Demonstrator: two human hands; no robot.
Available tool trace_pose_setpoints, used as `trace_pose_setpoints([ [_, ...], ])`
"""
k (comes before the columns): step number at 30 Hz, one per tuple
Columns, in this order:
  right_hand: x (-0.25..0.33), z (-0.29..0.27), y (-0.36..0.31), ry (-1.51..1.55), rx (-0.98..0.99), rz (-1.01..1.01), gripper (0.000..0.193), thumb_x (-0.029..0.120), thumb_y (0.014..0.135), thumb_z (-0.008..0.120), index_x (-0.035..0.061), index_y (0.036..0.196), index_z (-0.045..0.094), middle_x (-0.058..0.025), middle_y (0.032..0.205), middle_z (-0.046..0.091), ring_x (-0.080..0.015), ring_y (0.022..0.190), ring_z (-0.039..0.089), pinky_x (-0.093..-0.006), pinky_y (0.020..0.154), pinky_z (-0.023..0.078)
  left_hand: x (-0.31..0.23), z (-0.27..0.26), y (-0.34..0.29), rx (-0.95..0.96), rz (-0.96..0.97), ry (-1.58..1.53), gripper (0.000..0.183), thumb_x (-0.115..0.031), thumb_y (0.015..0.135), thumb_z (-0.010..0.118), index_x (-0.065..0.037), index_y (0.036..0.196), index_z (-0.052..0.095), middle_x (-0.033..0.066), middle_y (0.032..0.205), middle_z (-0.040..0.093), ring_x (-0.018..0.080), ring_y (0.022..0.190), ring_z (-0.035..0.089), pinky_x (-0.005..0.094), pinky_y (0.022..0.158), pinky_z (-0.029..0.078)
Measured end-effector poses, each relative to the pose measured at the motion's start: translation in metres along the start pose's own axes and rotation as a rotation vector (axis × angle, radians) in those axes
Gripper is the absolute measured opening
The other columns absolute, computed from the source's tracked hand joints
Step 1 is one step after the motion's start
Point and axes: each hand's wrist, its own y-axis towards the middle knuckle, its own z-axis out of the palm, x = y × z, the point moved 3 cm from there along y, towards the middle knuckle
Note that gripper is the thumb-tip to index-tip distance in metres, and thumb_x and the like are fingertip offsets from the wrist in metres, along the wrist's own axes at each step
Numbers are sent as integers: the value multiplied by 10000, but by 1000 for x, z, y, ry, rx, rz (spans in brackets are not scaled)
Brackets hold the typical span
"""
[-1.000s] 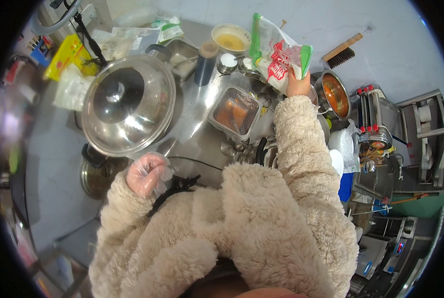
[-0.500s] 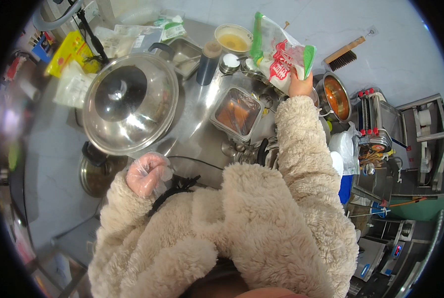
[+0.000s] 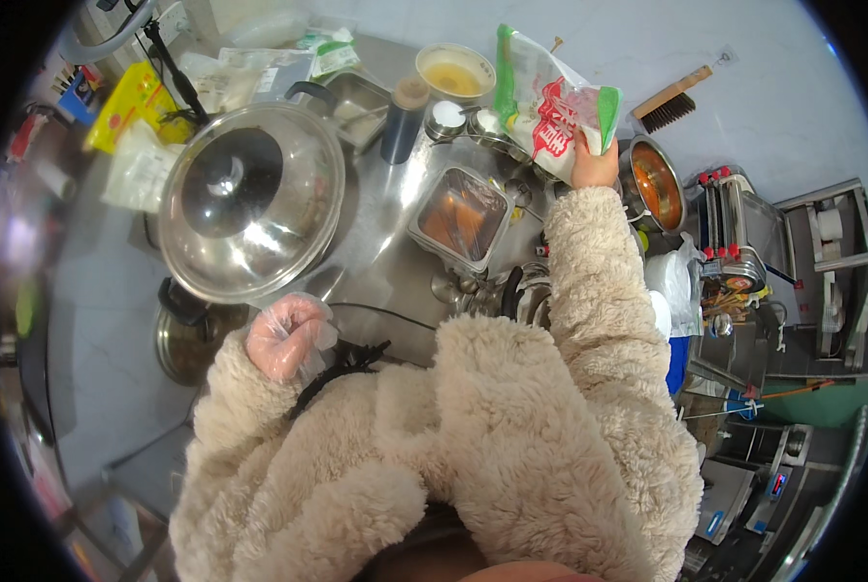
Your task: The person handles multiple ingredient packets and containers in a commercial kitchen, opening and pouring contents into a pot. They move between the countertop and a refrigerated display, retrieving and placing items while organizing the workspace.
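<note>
My right hand (image 3: 596,165), bare, grips the lower edge of a white, green and red plastic bag (image 3: 557,107) at the far right of the metal worktop. The bag stands tilted beside small metal condiment pots (image 3: 446,118) holding white contents. Near me on the left, my left hand (image 3: 288,338) wears a clear plastic glove. Its fingers curl into a loose fist, and I see nothing in them. Just beyond that fist is a large lidded pan (image 3: 303,218) with a clear domed lid. A film-covered container of orange food (image 3: 461,218) sits between my arms.
Behind the pots are a bowl of yellowish liquid (image 3: 456,70), a dark cylindrical container (image 3: 403,124) and a metal tray (image 3: 359,105). A metal bowl of red-orange liquid (image 3: 654,181) stands right of my right hand. A wooden brush (image 3: 671,102) hangs on the wall. A cable (image 3: 380,310) crosses the near worktop.
My right hand and the bag have shifted very slightly to the right. My left hand stays in place, still curled.
</note>
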Motion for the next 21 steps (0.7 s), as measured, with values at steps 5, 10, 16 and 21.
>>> trace_pose_setpoints([
  [5, -2, -1, 1, 2, -1, -6, 401, 266, 724, 745, 53, 1031, 598, -119, 918, 663, -239, 857, 639, -339, 783, 473, -3, 3, 2, 33, 10, -49, 151, -1, 841, 475, -20, 966, 558, 24, 768, 606, 50, 611, 480, 177, 533, 363],
  [10, -2, -1, 2, 27, 17, -10, 397, 279, 722, 745, 61, 1021, 603, -122, 914, 662, -256, 850, 637, -349, 779, 473, -4, 3, 4, 27, 0, -45, 152, 7, 838, 477, -16, 965, 557, 32, 767, 607, 59, 619, 487, 182, 539, 370],
  [16, 1, 2, 2, -39, -1, -8, 402, 292, 722, 742, 63, 1023, 604, -126, 913, 662, -261, 856, 638, -351, 778, 473, -6, 4, 4, 31, 12, -31, 148, 4, 839, 481, -17, 964, 558, 33, 768, 611, 57, 615, 486, 182, 536, 369],
  [21, 4, 3, 2, -49, -10, 3, 410, 287, 720, 742, 53, 1026, 602, -131, 914, 661, -261, 866, 638, -351, 777, 474, -5, 4, 4, 25, 8, -20, 151, -11, 844, 480, -12, 976, 555, 32, 773, 615, 52, 592, 474, 181, 531, 367],
])
